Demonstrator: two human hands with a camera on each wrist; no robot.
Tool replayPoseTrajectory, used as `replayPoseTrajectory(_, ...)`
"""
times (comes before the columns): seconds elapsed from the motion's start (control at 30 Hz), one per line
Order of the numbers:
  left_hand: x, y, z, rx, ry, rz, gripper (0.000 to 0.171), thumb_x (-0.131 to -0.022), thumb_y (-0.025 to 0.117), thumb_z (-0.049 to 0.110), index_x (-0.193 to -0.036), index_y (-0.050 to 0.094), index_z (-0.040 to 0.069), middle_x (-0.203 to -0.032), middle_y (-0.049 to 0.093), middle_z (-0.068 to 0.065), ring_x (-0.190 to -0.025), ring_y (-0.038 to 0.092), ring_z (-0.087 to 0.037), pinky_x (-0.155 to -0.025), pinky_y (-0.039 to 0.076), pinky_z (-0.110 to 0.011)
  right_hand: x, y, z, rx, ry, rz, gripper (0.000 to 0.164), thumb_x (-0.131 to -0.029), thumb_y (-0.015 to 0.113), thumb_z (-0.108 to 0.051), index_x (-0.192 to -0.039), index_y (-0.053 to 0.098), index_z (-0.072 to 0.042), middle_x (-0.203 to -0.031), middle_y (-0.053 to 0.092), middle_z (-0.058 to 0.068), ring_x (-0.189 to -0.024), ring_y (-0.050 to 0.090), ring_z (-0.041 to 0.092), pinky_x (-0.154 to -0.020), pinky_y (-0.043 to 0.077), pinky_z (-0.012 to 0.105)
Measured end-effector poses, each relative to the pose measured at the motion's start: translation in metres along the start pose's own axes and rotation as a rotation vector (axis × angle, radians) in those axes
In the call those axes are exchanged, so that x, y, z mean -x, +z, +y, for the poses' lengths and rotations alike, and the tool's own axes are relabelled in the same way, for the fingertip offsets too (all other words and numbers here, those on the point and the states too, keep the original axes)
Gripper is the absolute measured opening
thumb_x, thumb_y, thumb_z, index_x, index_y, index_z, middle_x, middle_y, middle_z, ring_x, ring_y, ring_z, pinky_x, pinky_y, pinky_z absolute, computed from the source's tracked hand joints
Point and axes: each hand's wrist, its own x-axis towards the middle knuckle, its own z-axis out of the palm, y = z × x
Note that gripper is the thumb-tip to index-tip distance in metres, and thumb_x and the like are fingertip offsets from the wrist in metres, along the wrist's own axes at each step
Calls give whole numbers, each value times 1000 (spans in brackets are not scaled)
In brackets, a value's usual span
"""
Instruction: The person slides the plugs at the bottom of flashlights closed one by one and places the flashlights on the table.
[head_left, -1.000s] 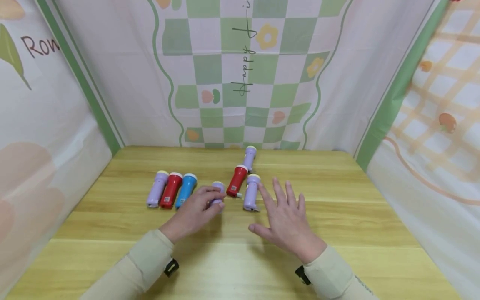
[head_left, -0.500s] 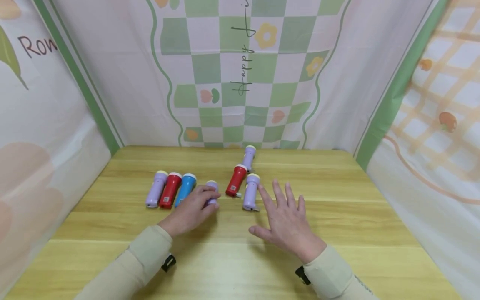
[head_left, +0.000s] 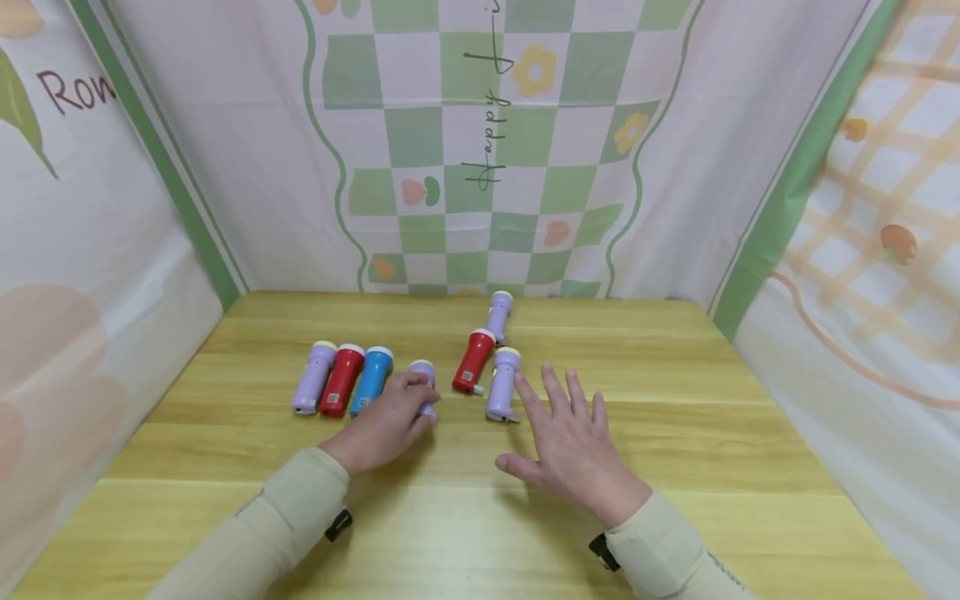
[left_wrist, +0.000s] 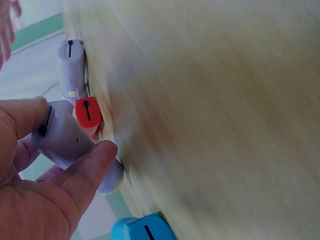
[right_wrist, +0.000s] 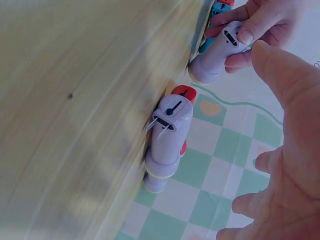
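Observation:
My left hand grips a purple flashlight between thumb and fingers, its back end facing me. In the head view the hand partly covers this flashlight, just right of a blue flashlight. My right hand is spread with straight fingers over the table, holding nothing. Left of its fingertips lies another purple flashlight, with two thin metal prongs sticking out of its back end in the right wrist view. A red flashlight lies beside it with a pale prong out, and a third purple one lies behind.
On the left, a red flashlight and a purple flashlight line up side by side with the blue one. The wooden table ends at a patterned cloth backdrop, with cloth walls at both sides.
My left hand has shifted slightly left with the purple flashlight, nearer the blue one and farther from the red one. The right hand has barely moved.

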Motion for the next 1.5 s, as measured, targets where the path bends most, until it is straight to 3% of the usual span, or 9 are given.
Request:
replayPoseTrajectory(0.3, 1, 5, -2, -92, 41, -15, 32, -106, 63, 24, -134, 59, 8, -157, 40, -32, -140, 52, -46, -109, 49, -57, -1, -1, -2, -2, -4, -3, 107, -85, 71, -72, -167, 24, -21, -170, 17, 26, -154, 15, 57, -113, 18, 84)
replayPoseTrajectory(0.53, 1, 10, -6, -129, 30, -39, 32, -105, 65, 26, -134, 59, 14, -164, 33, -27, -128, 63, -39, -104, 55, -52, -1, 0, -2, 4, -12, 3, 108, -85, 71, -71, -168, 21, -23, -170, 17, 26, -154, 15, 57, -113, 18, 84)
replayPoseTrajectory(0.83, 4, 15, -9, -216, 100, 7, 30, -103, 67, 23, -131, 61, 12, -162, 38, -27, -103, 72, -32, -92, 61, -45, -1, 0, -2, 6, -20, 8, 108, -85, 72, -71, -168, 22, -22, -170, 18, 27, -153, 15, 58, -112, 19, 84)
replayPoseTrajectory(1.1, 6, 15, -13, -370, 145, 108, 32, -101, 71, 27, -129, 64, 13, -155, 49, -25, -124, 61, -40, -102, 55, -51, -2, 1, -3, 1, -25, 16, 107, -85, 73, -70, -166, 26, -20, -170, 19, 27, -153, 17, 58, -112, 20, 84)
replayPoseTrajectory(1.33, 6, 13, -14, -386, 117, 118, 35, -100, 72, 28, -128, 63, 10, -152, 52, -28, -123, 61, -40, -104, 53, -51, -2, 0, -4, -3, -25, 11, 106, -85, 73, -70, -166, 27, -20, -170, 20, 26, -153, 17, 58, -112, 20, 84)
replayPoseTrajectory(1.5, 6, 13, -14, -449, 135, 121, 32, -102, 70, 26, -128, 64, 10, -152, 52, -26, -120, 64, -38, -103, 55, -50, -3, 0, -4, -3, -22, 5, 106, -85, 73, -70, -166, 26, -20, -170, 19, 26, -153, 16, 58, -112, 19, 84)
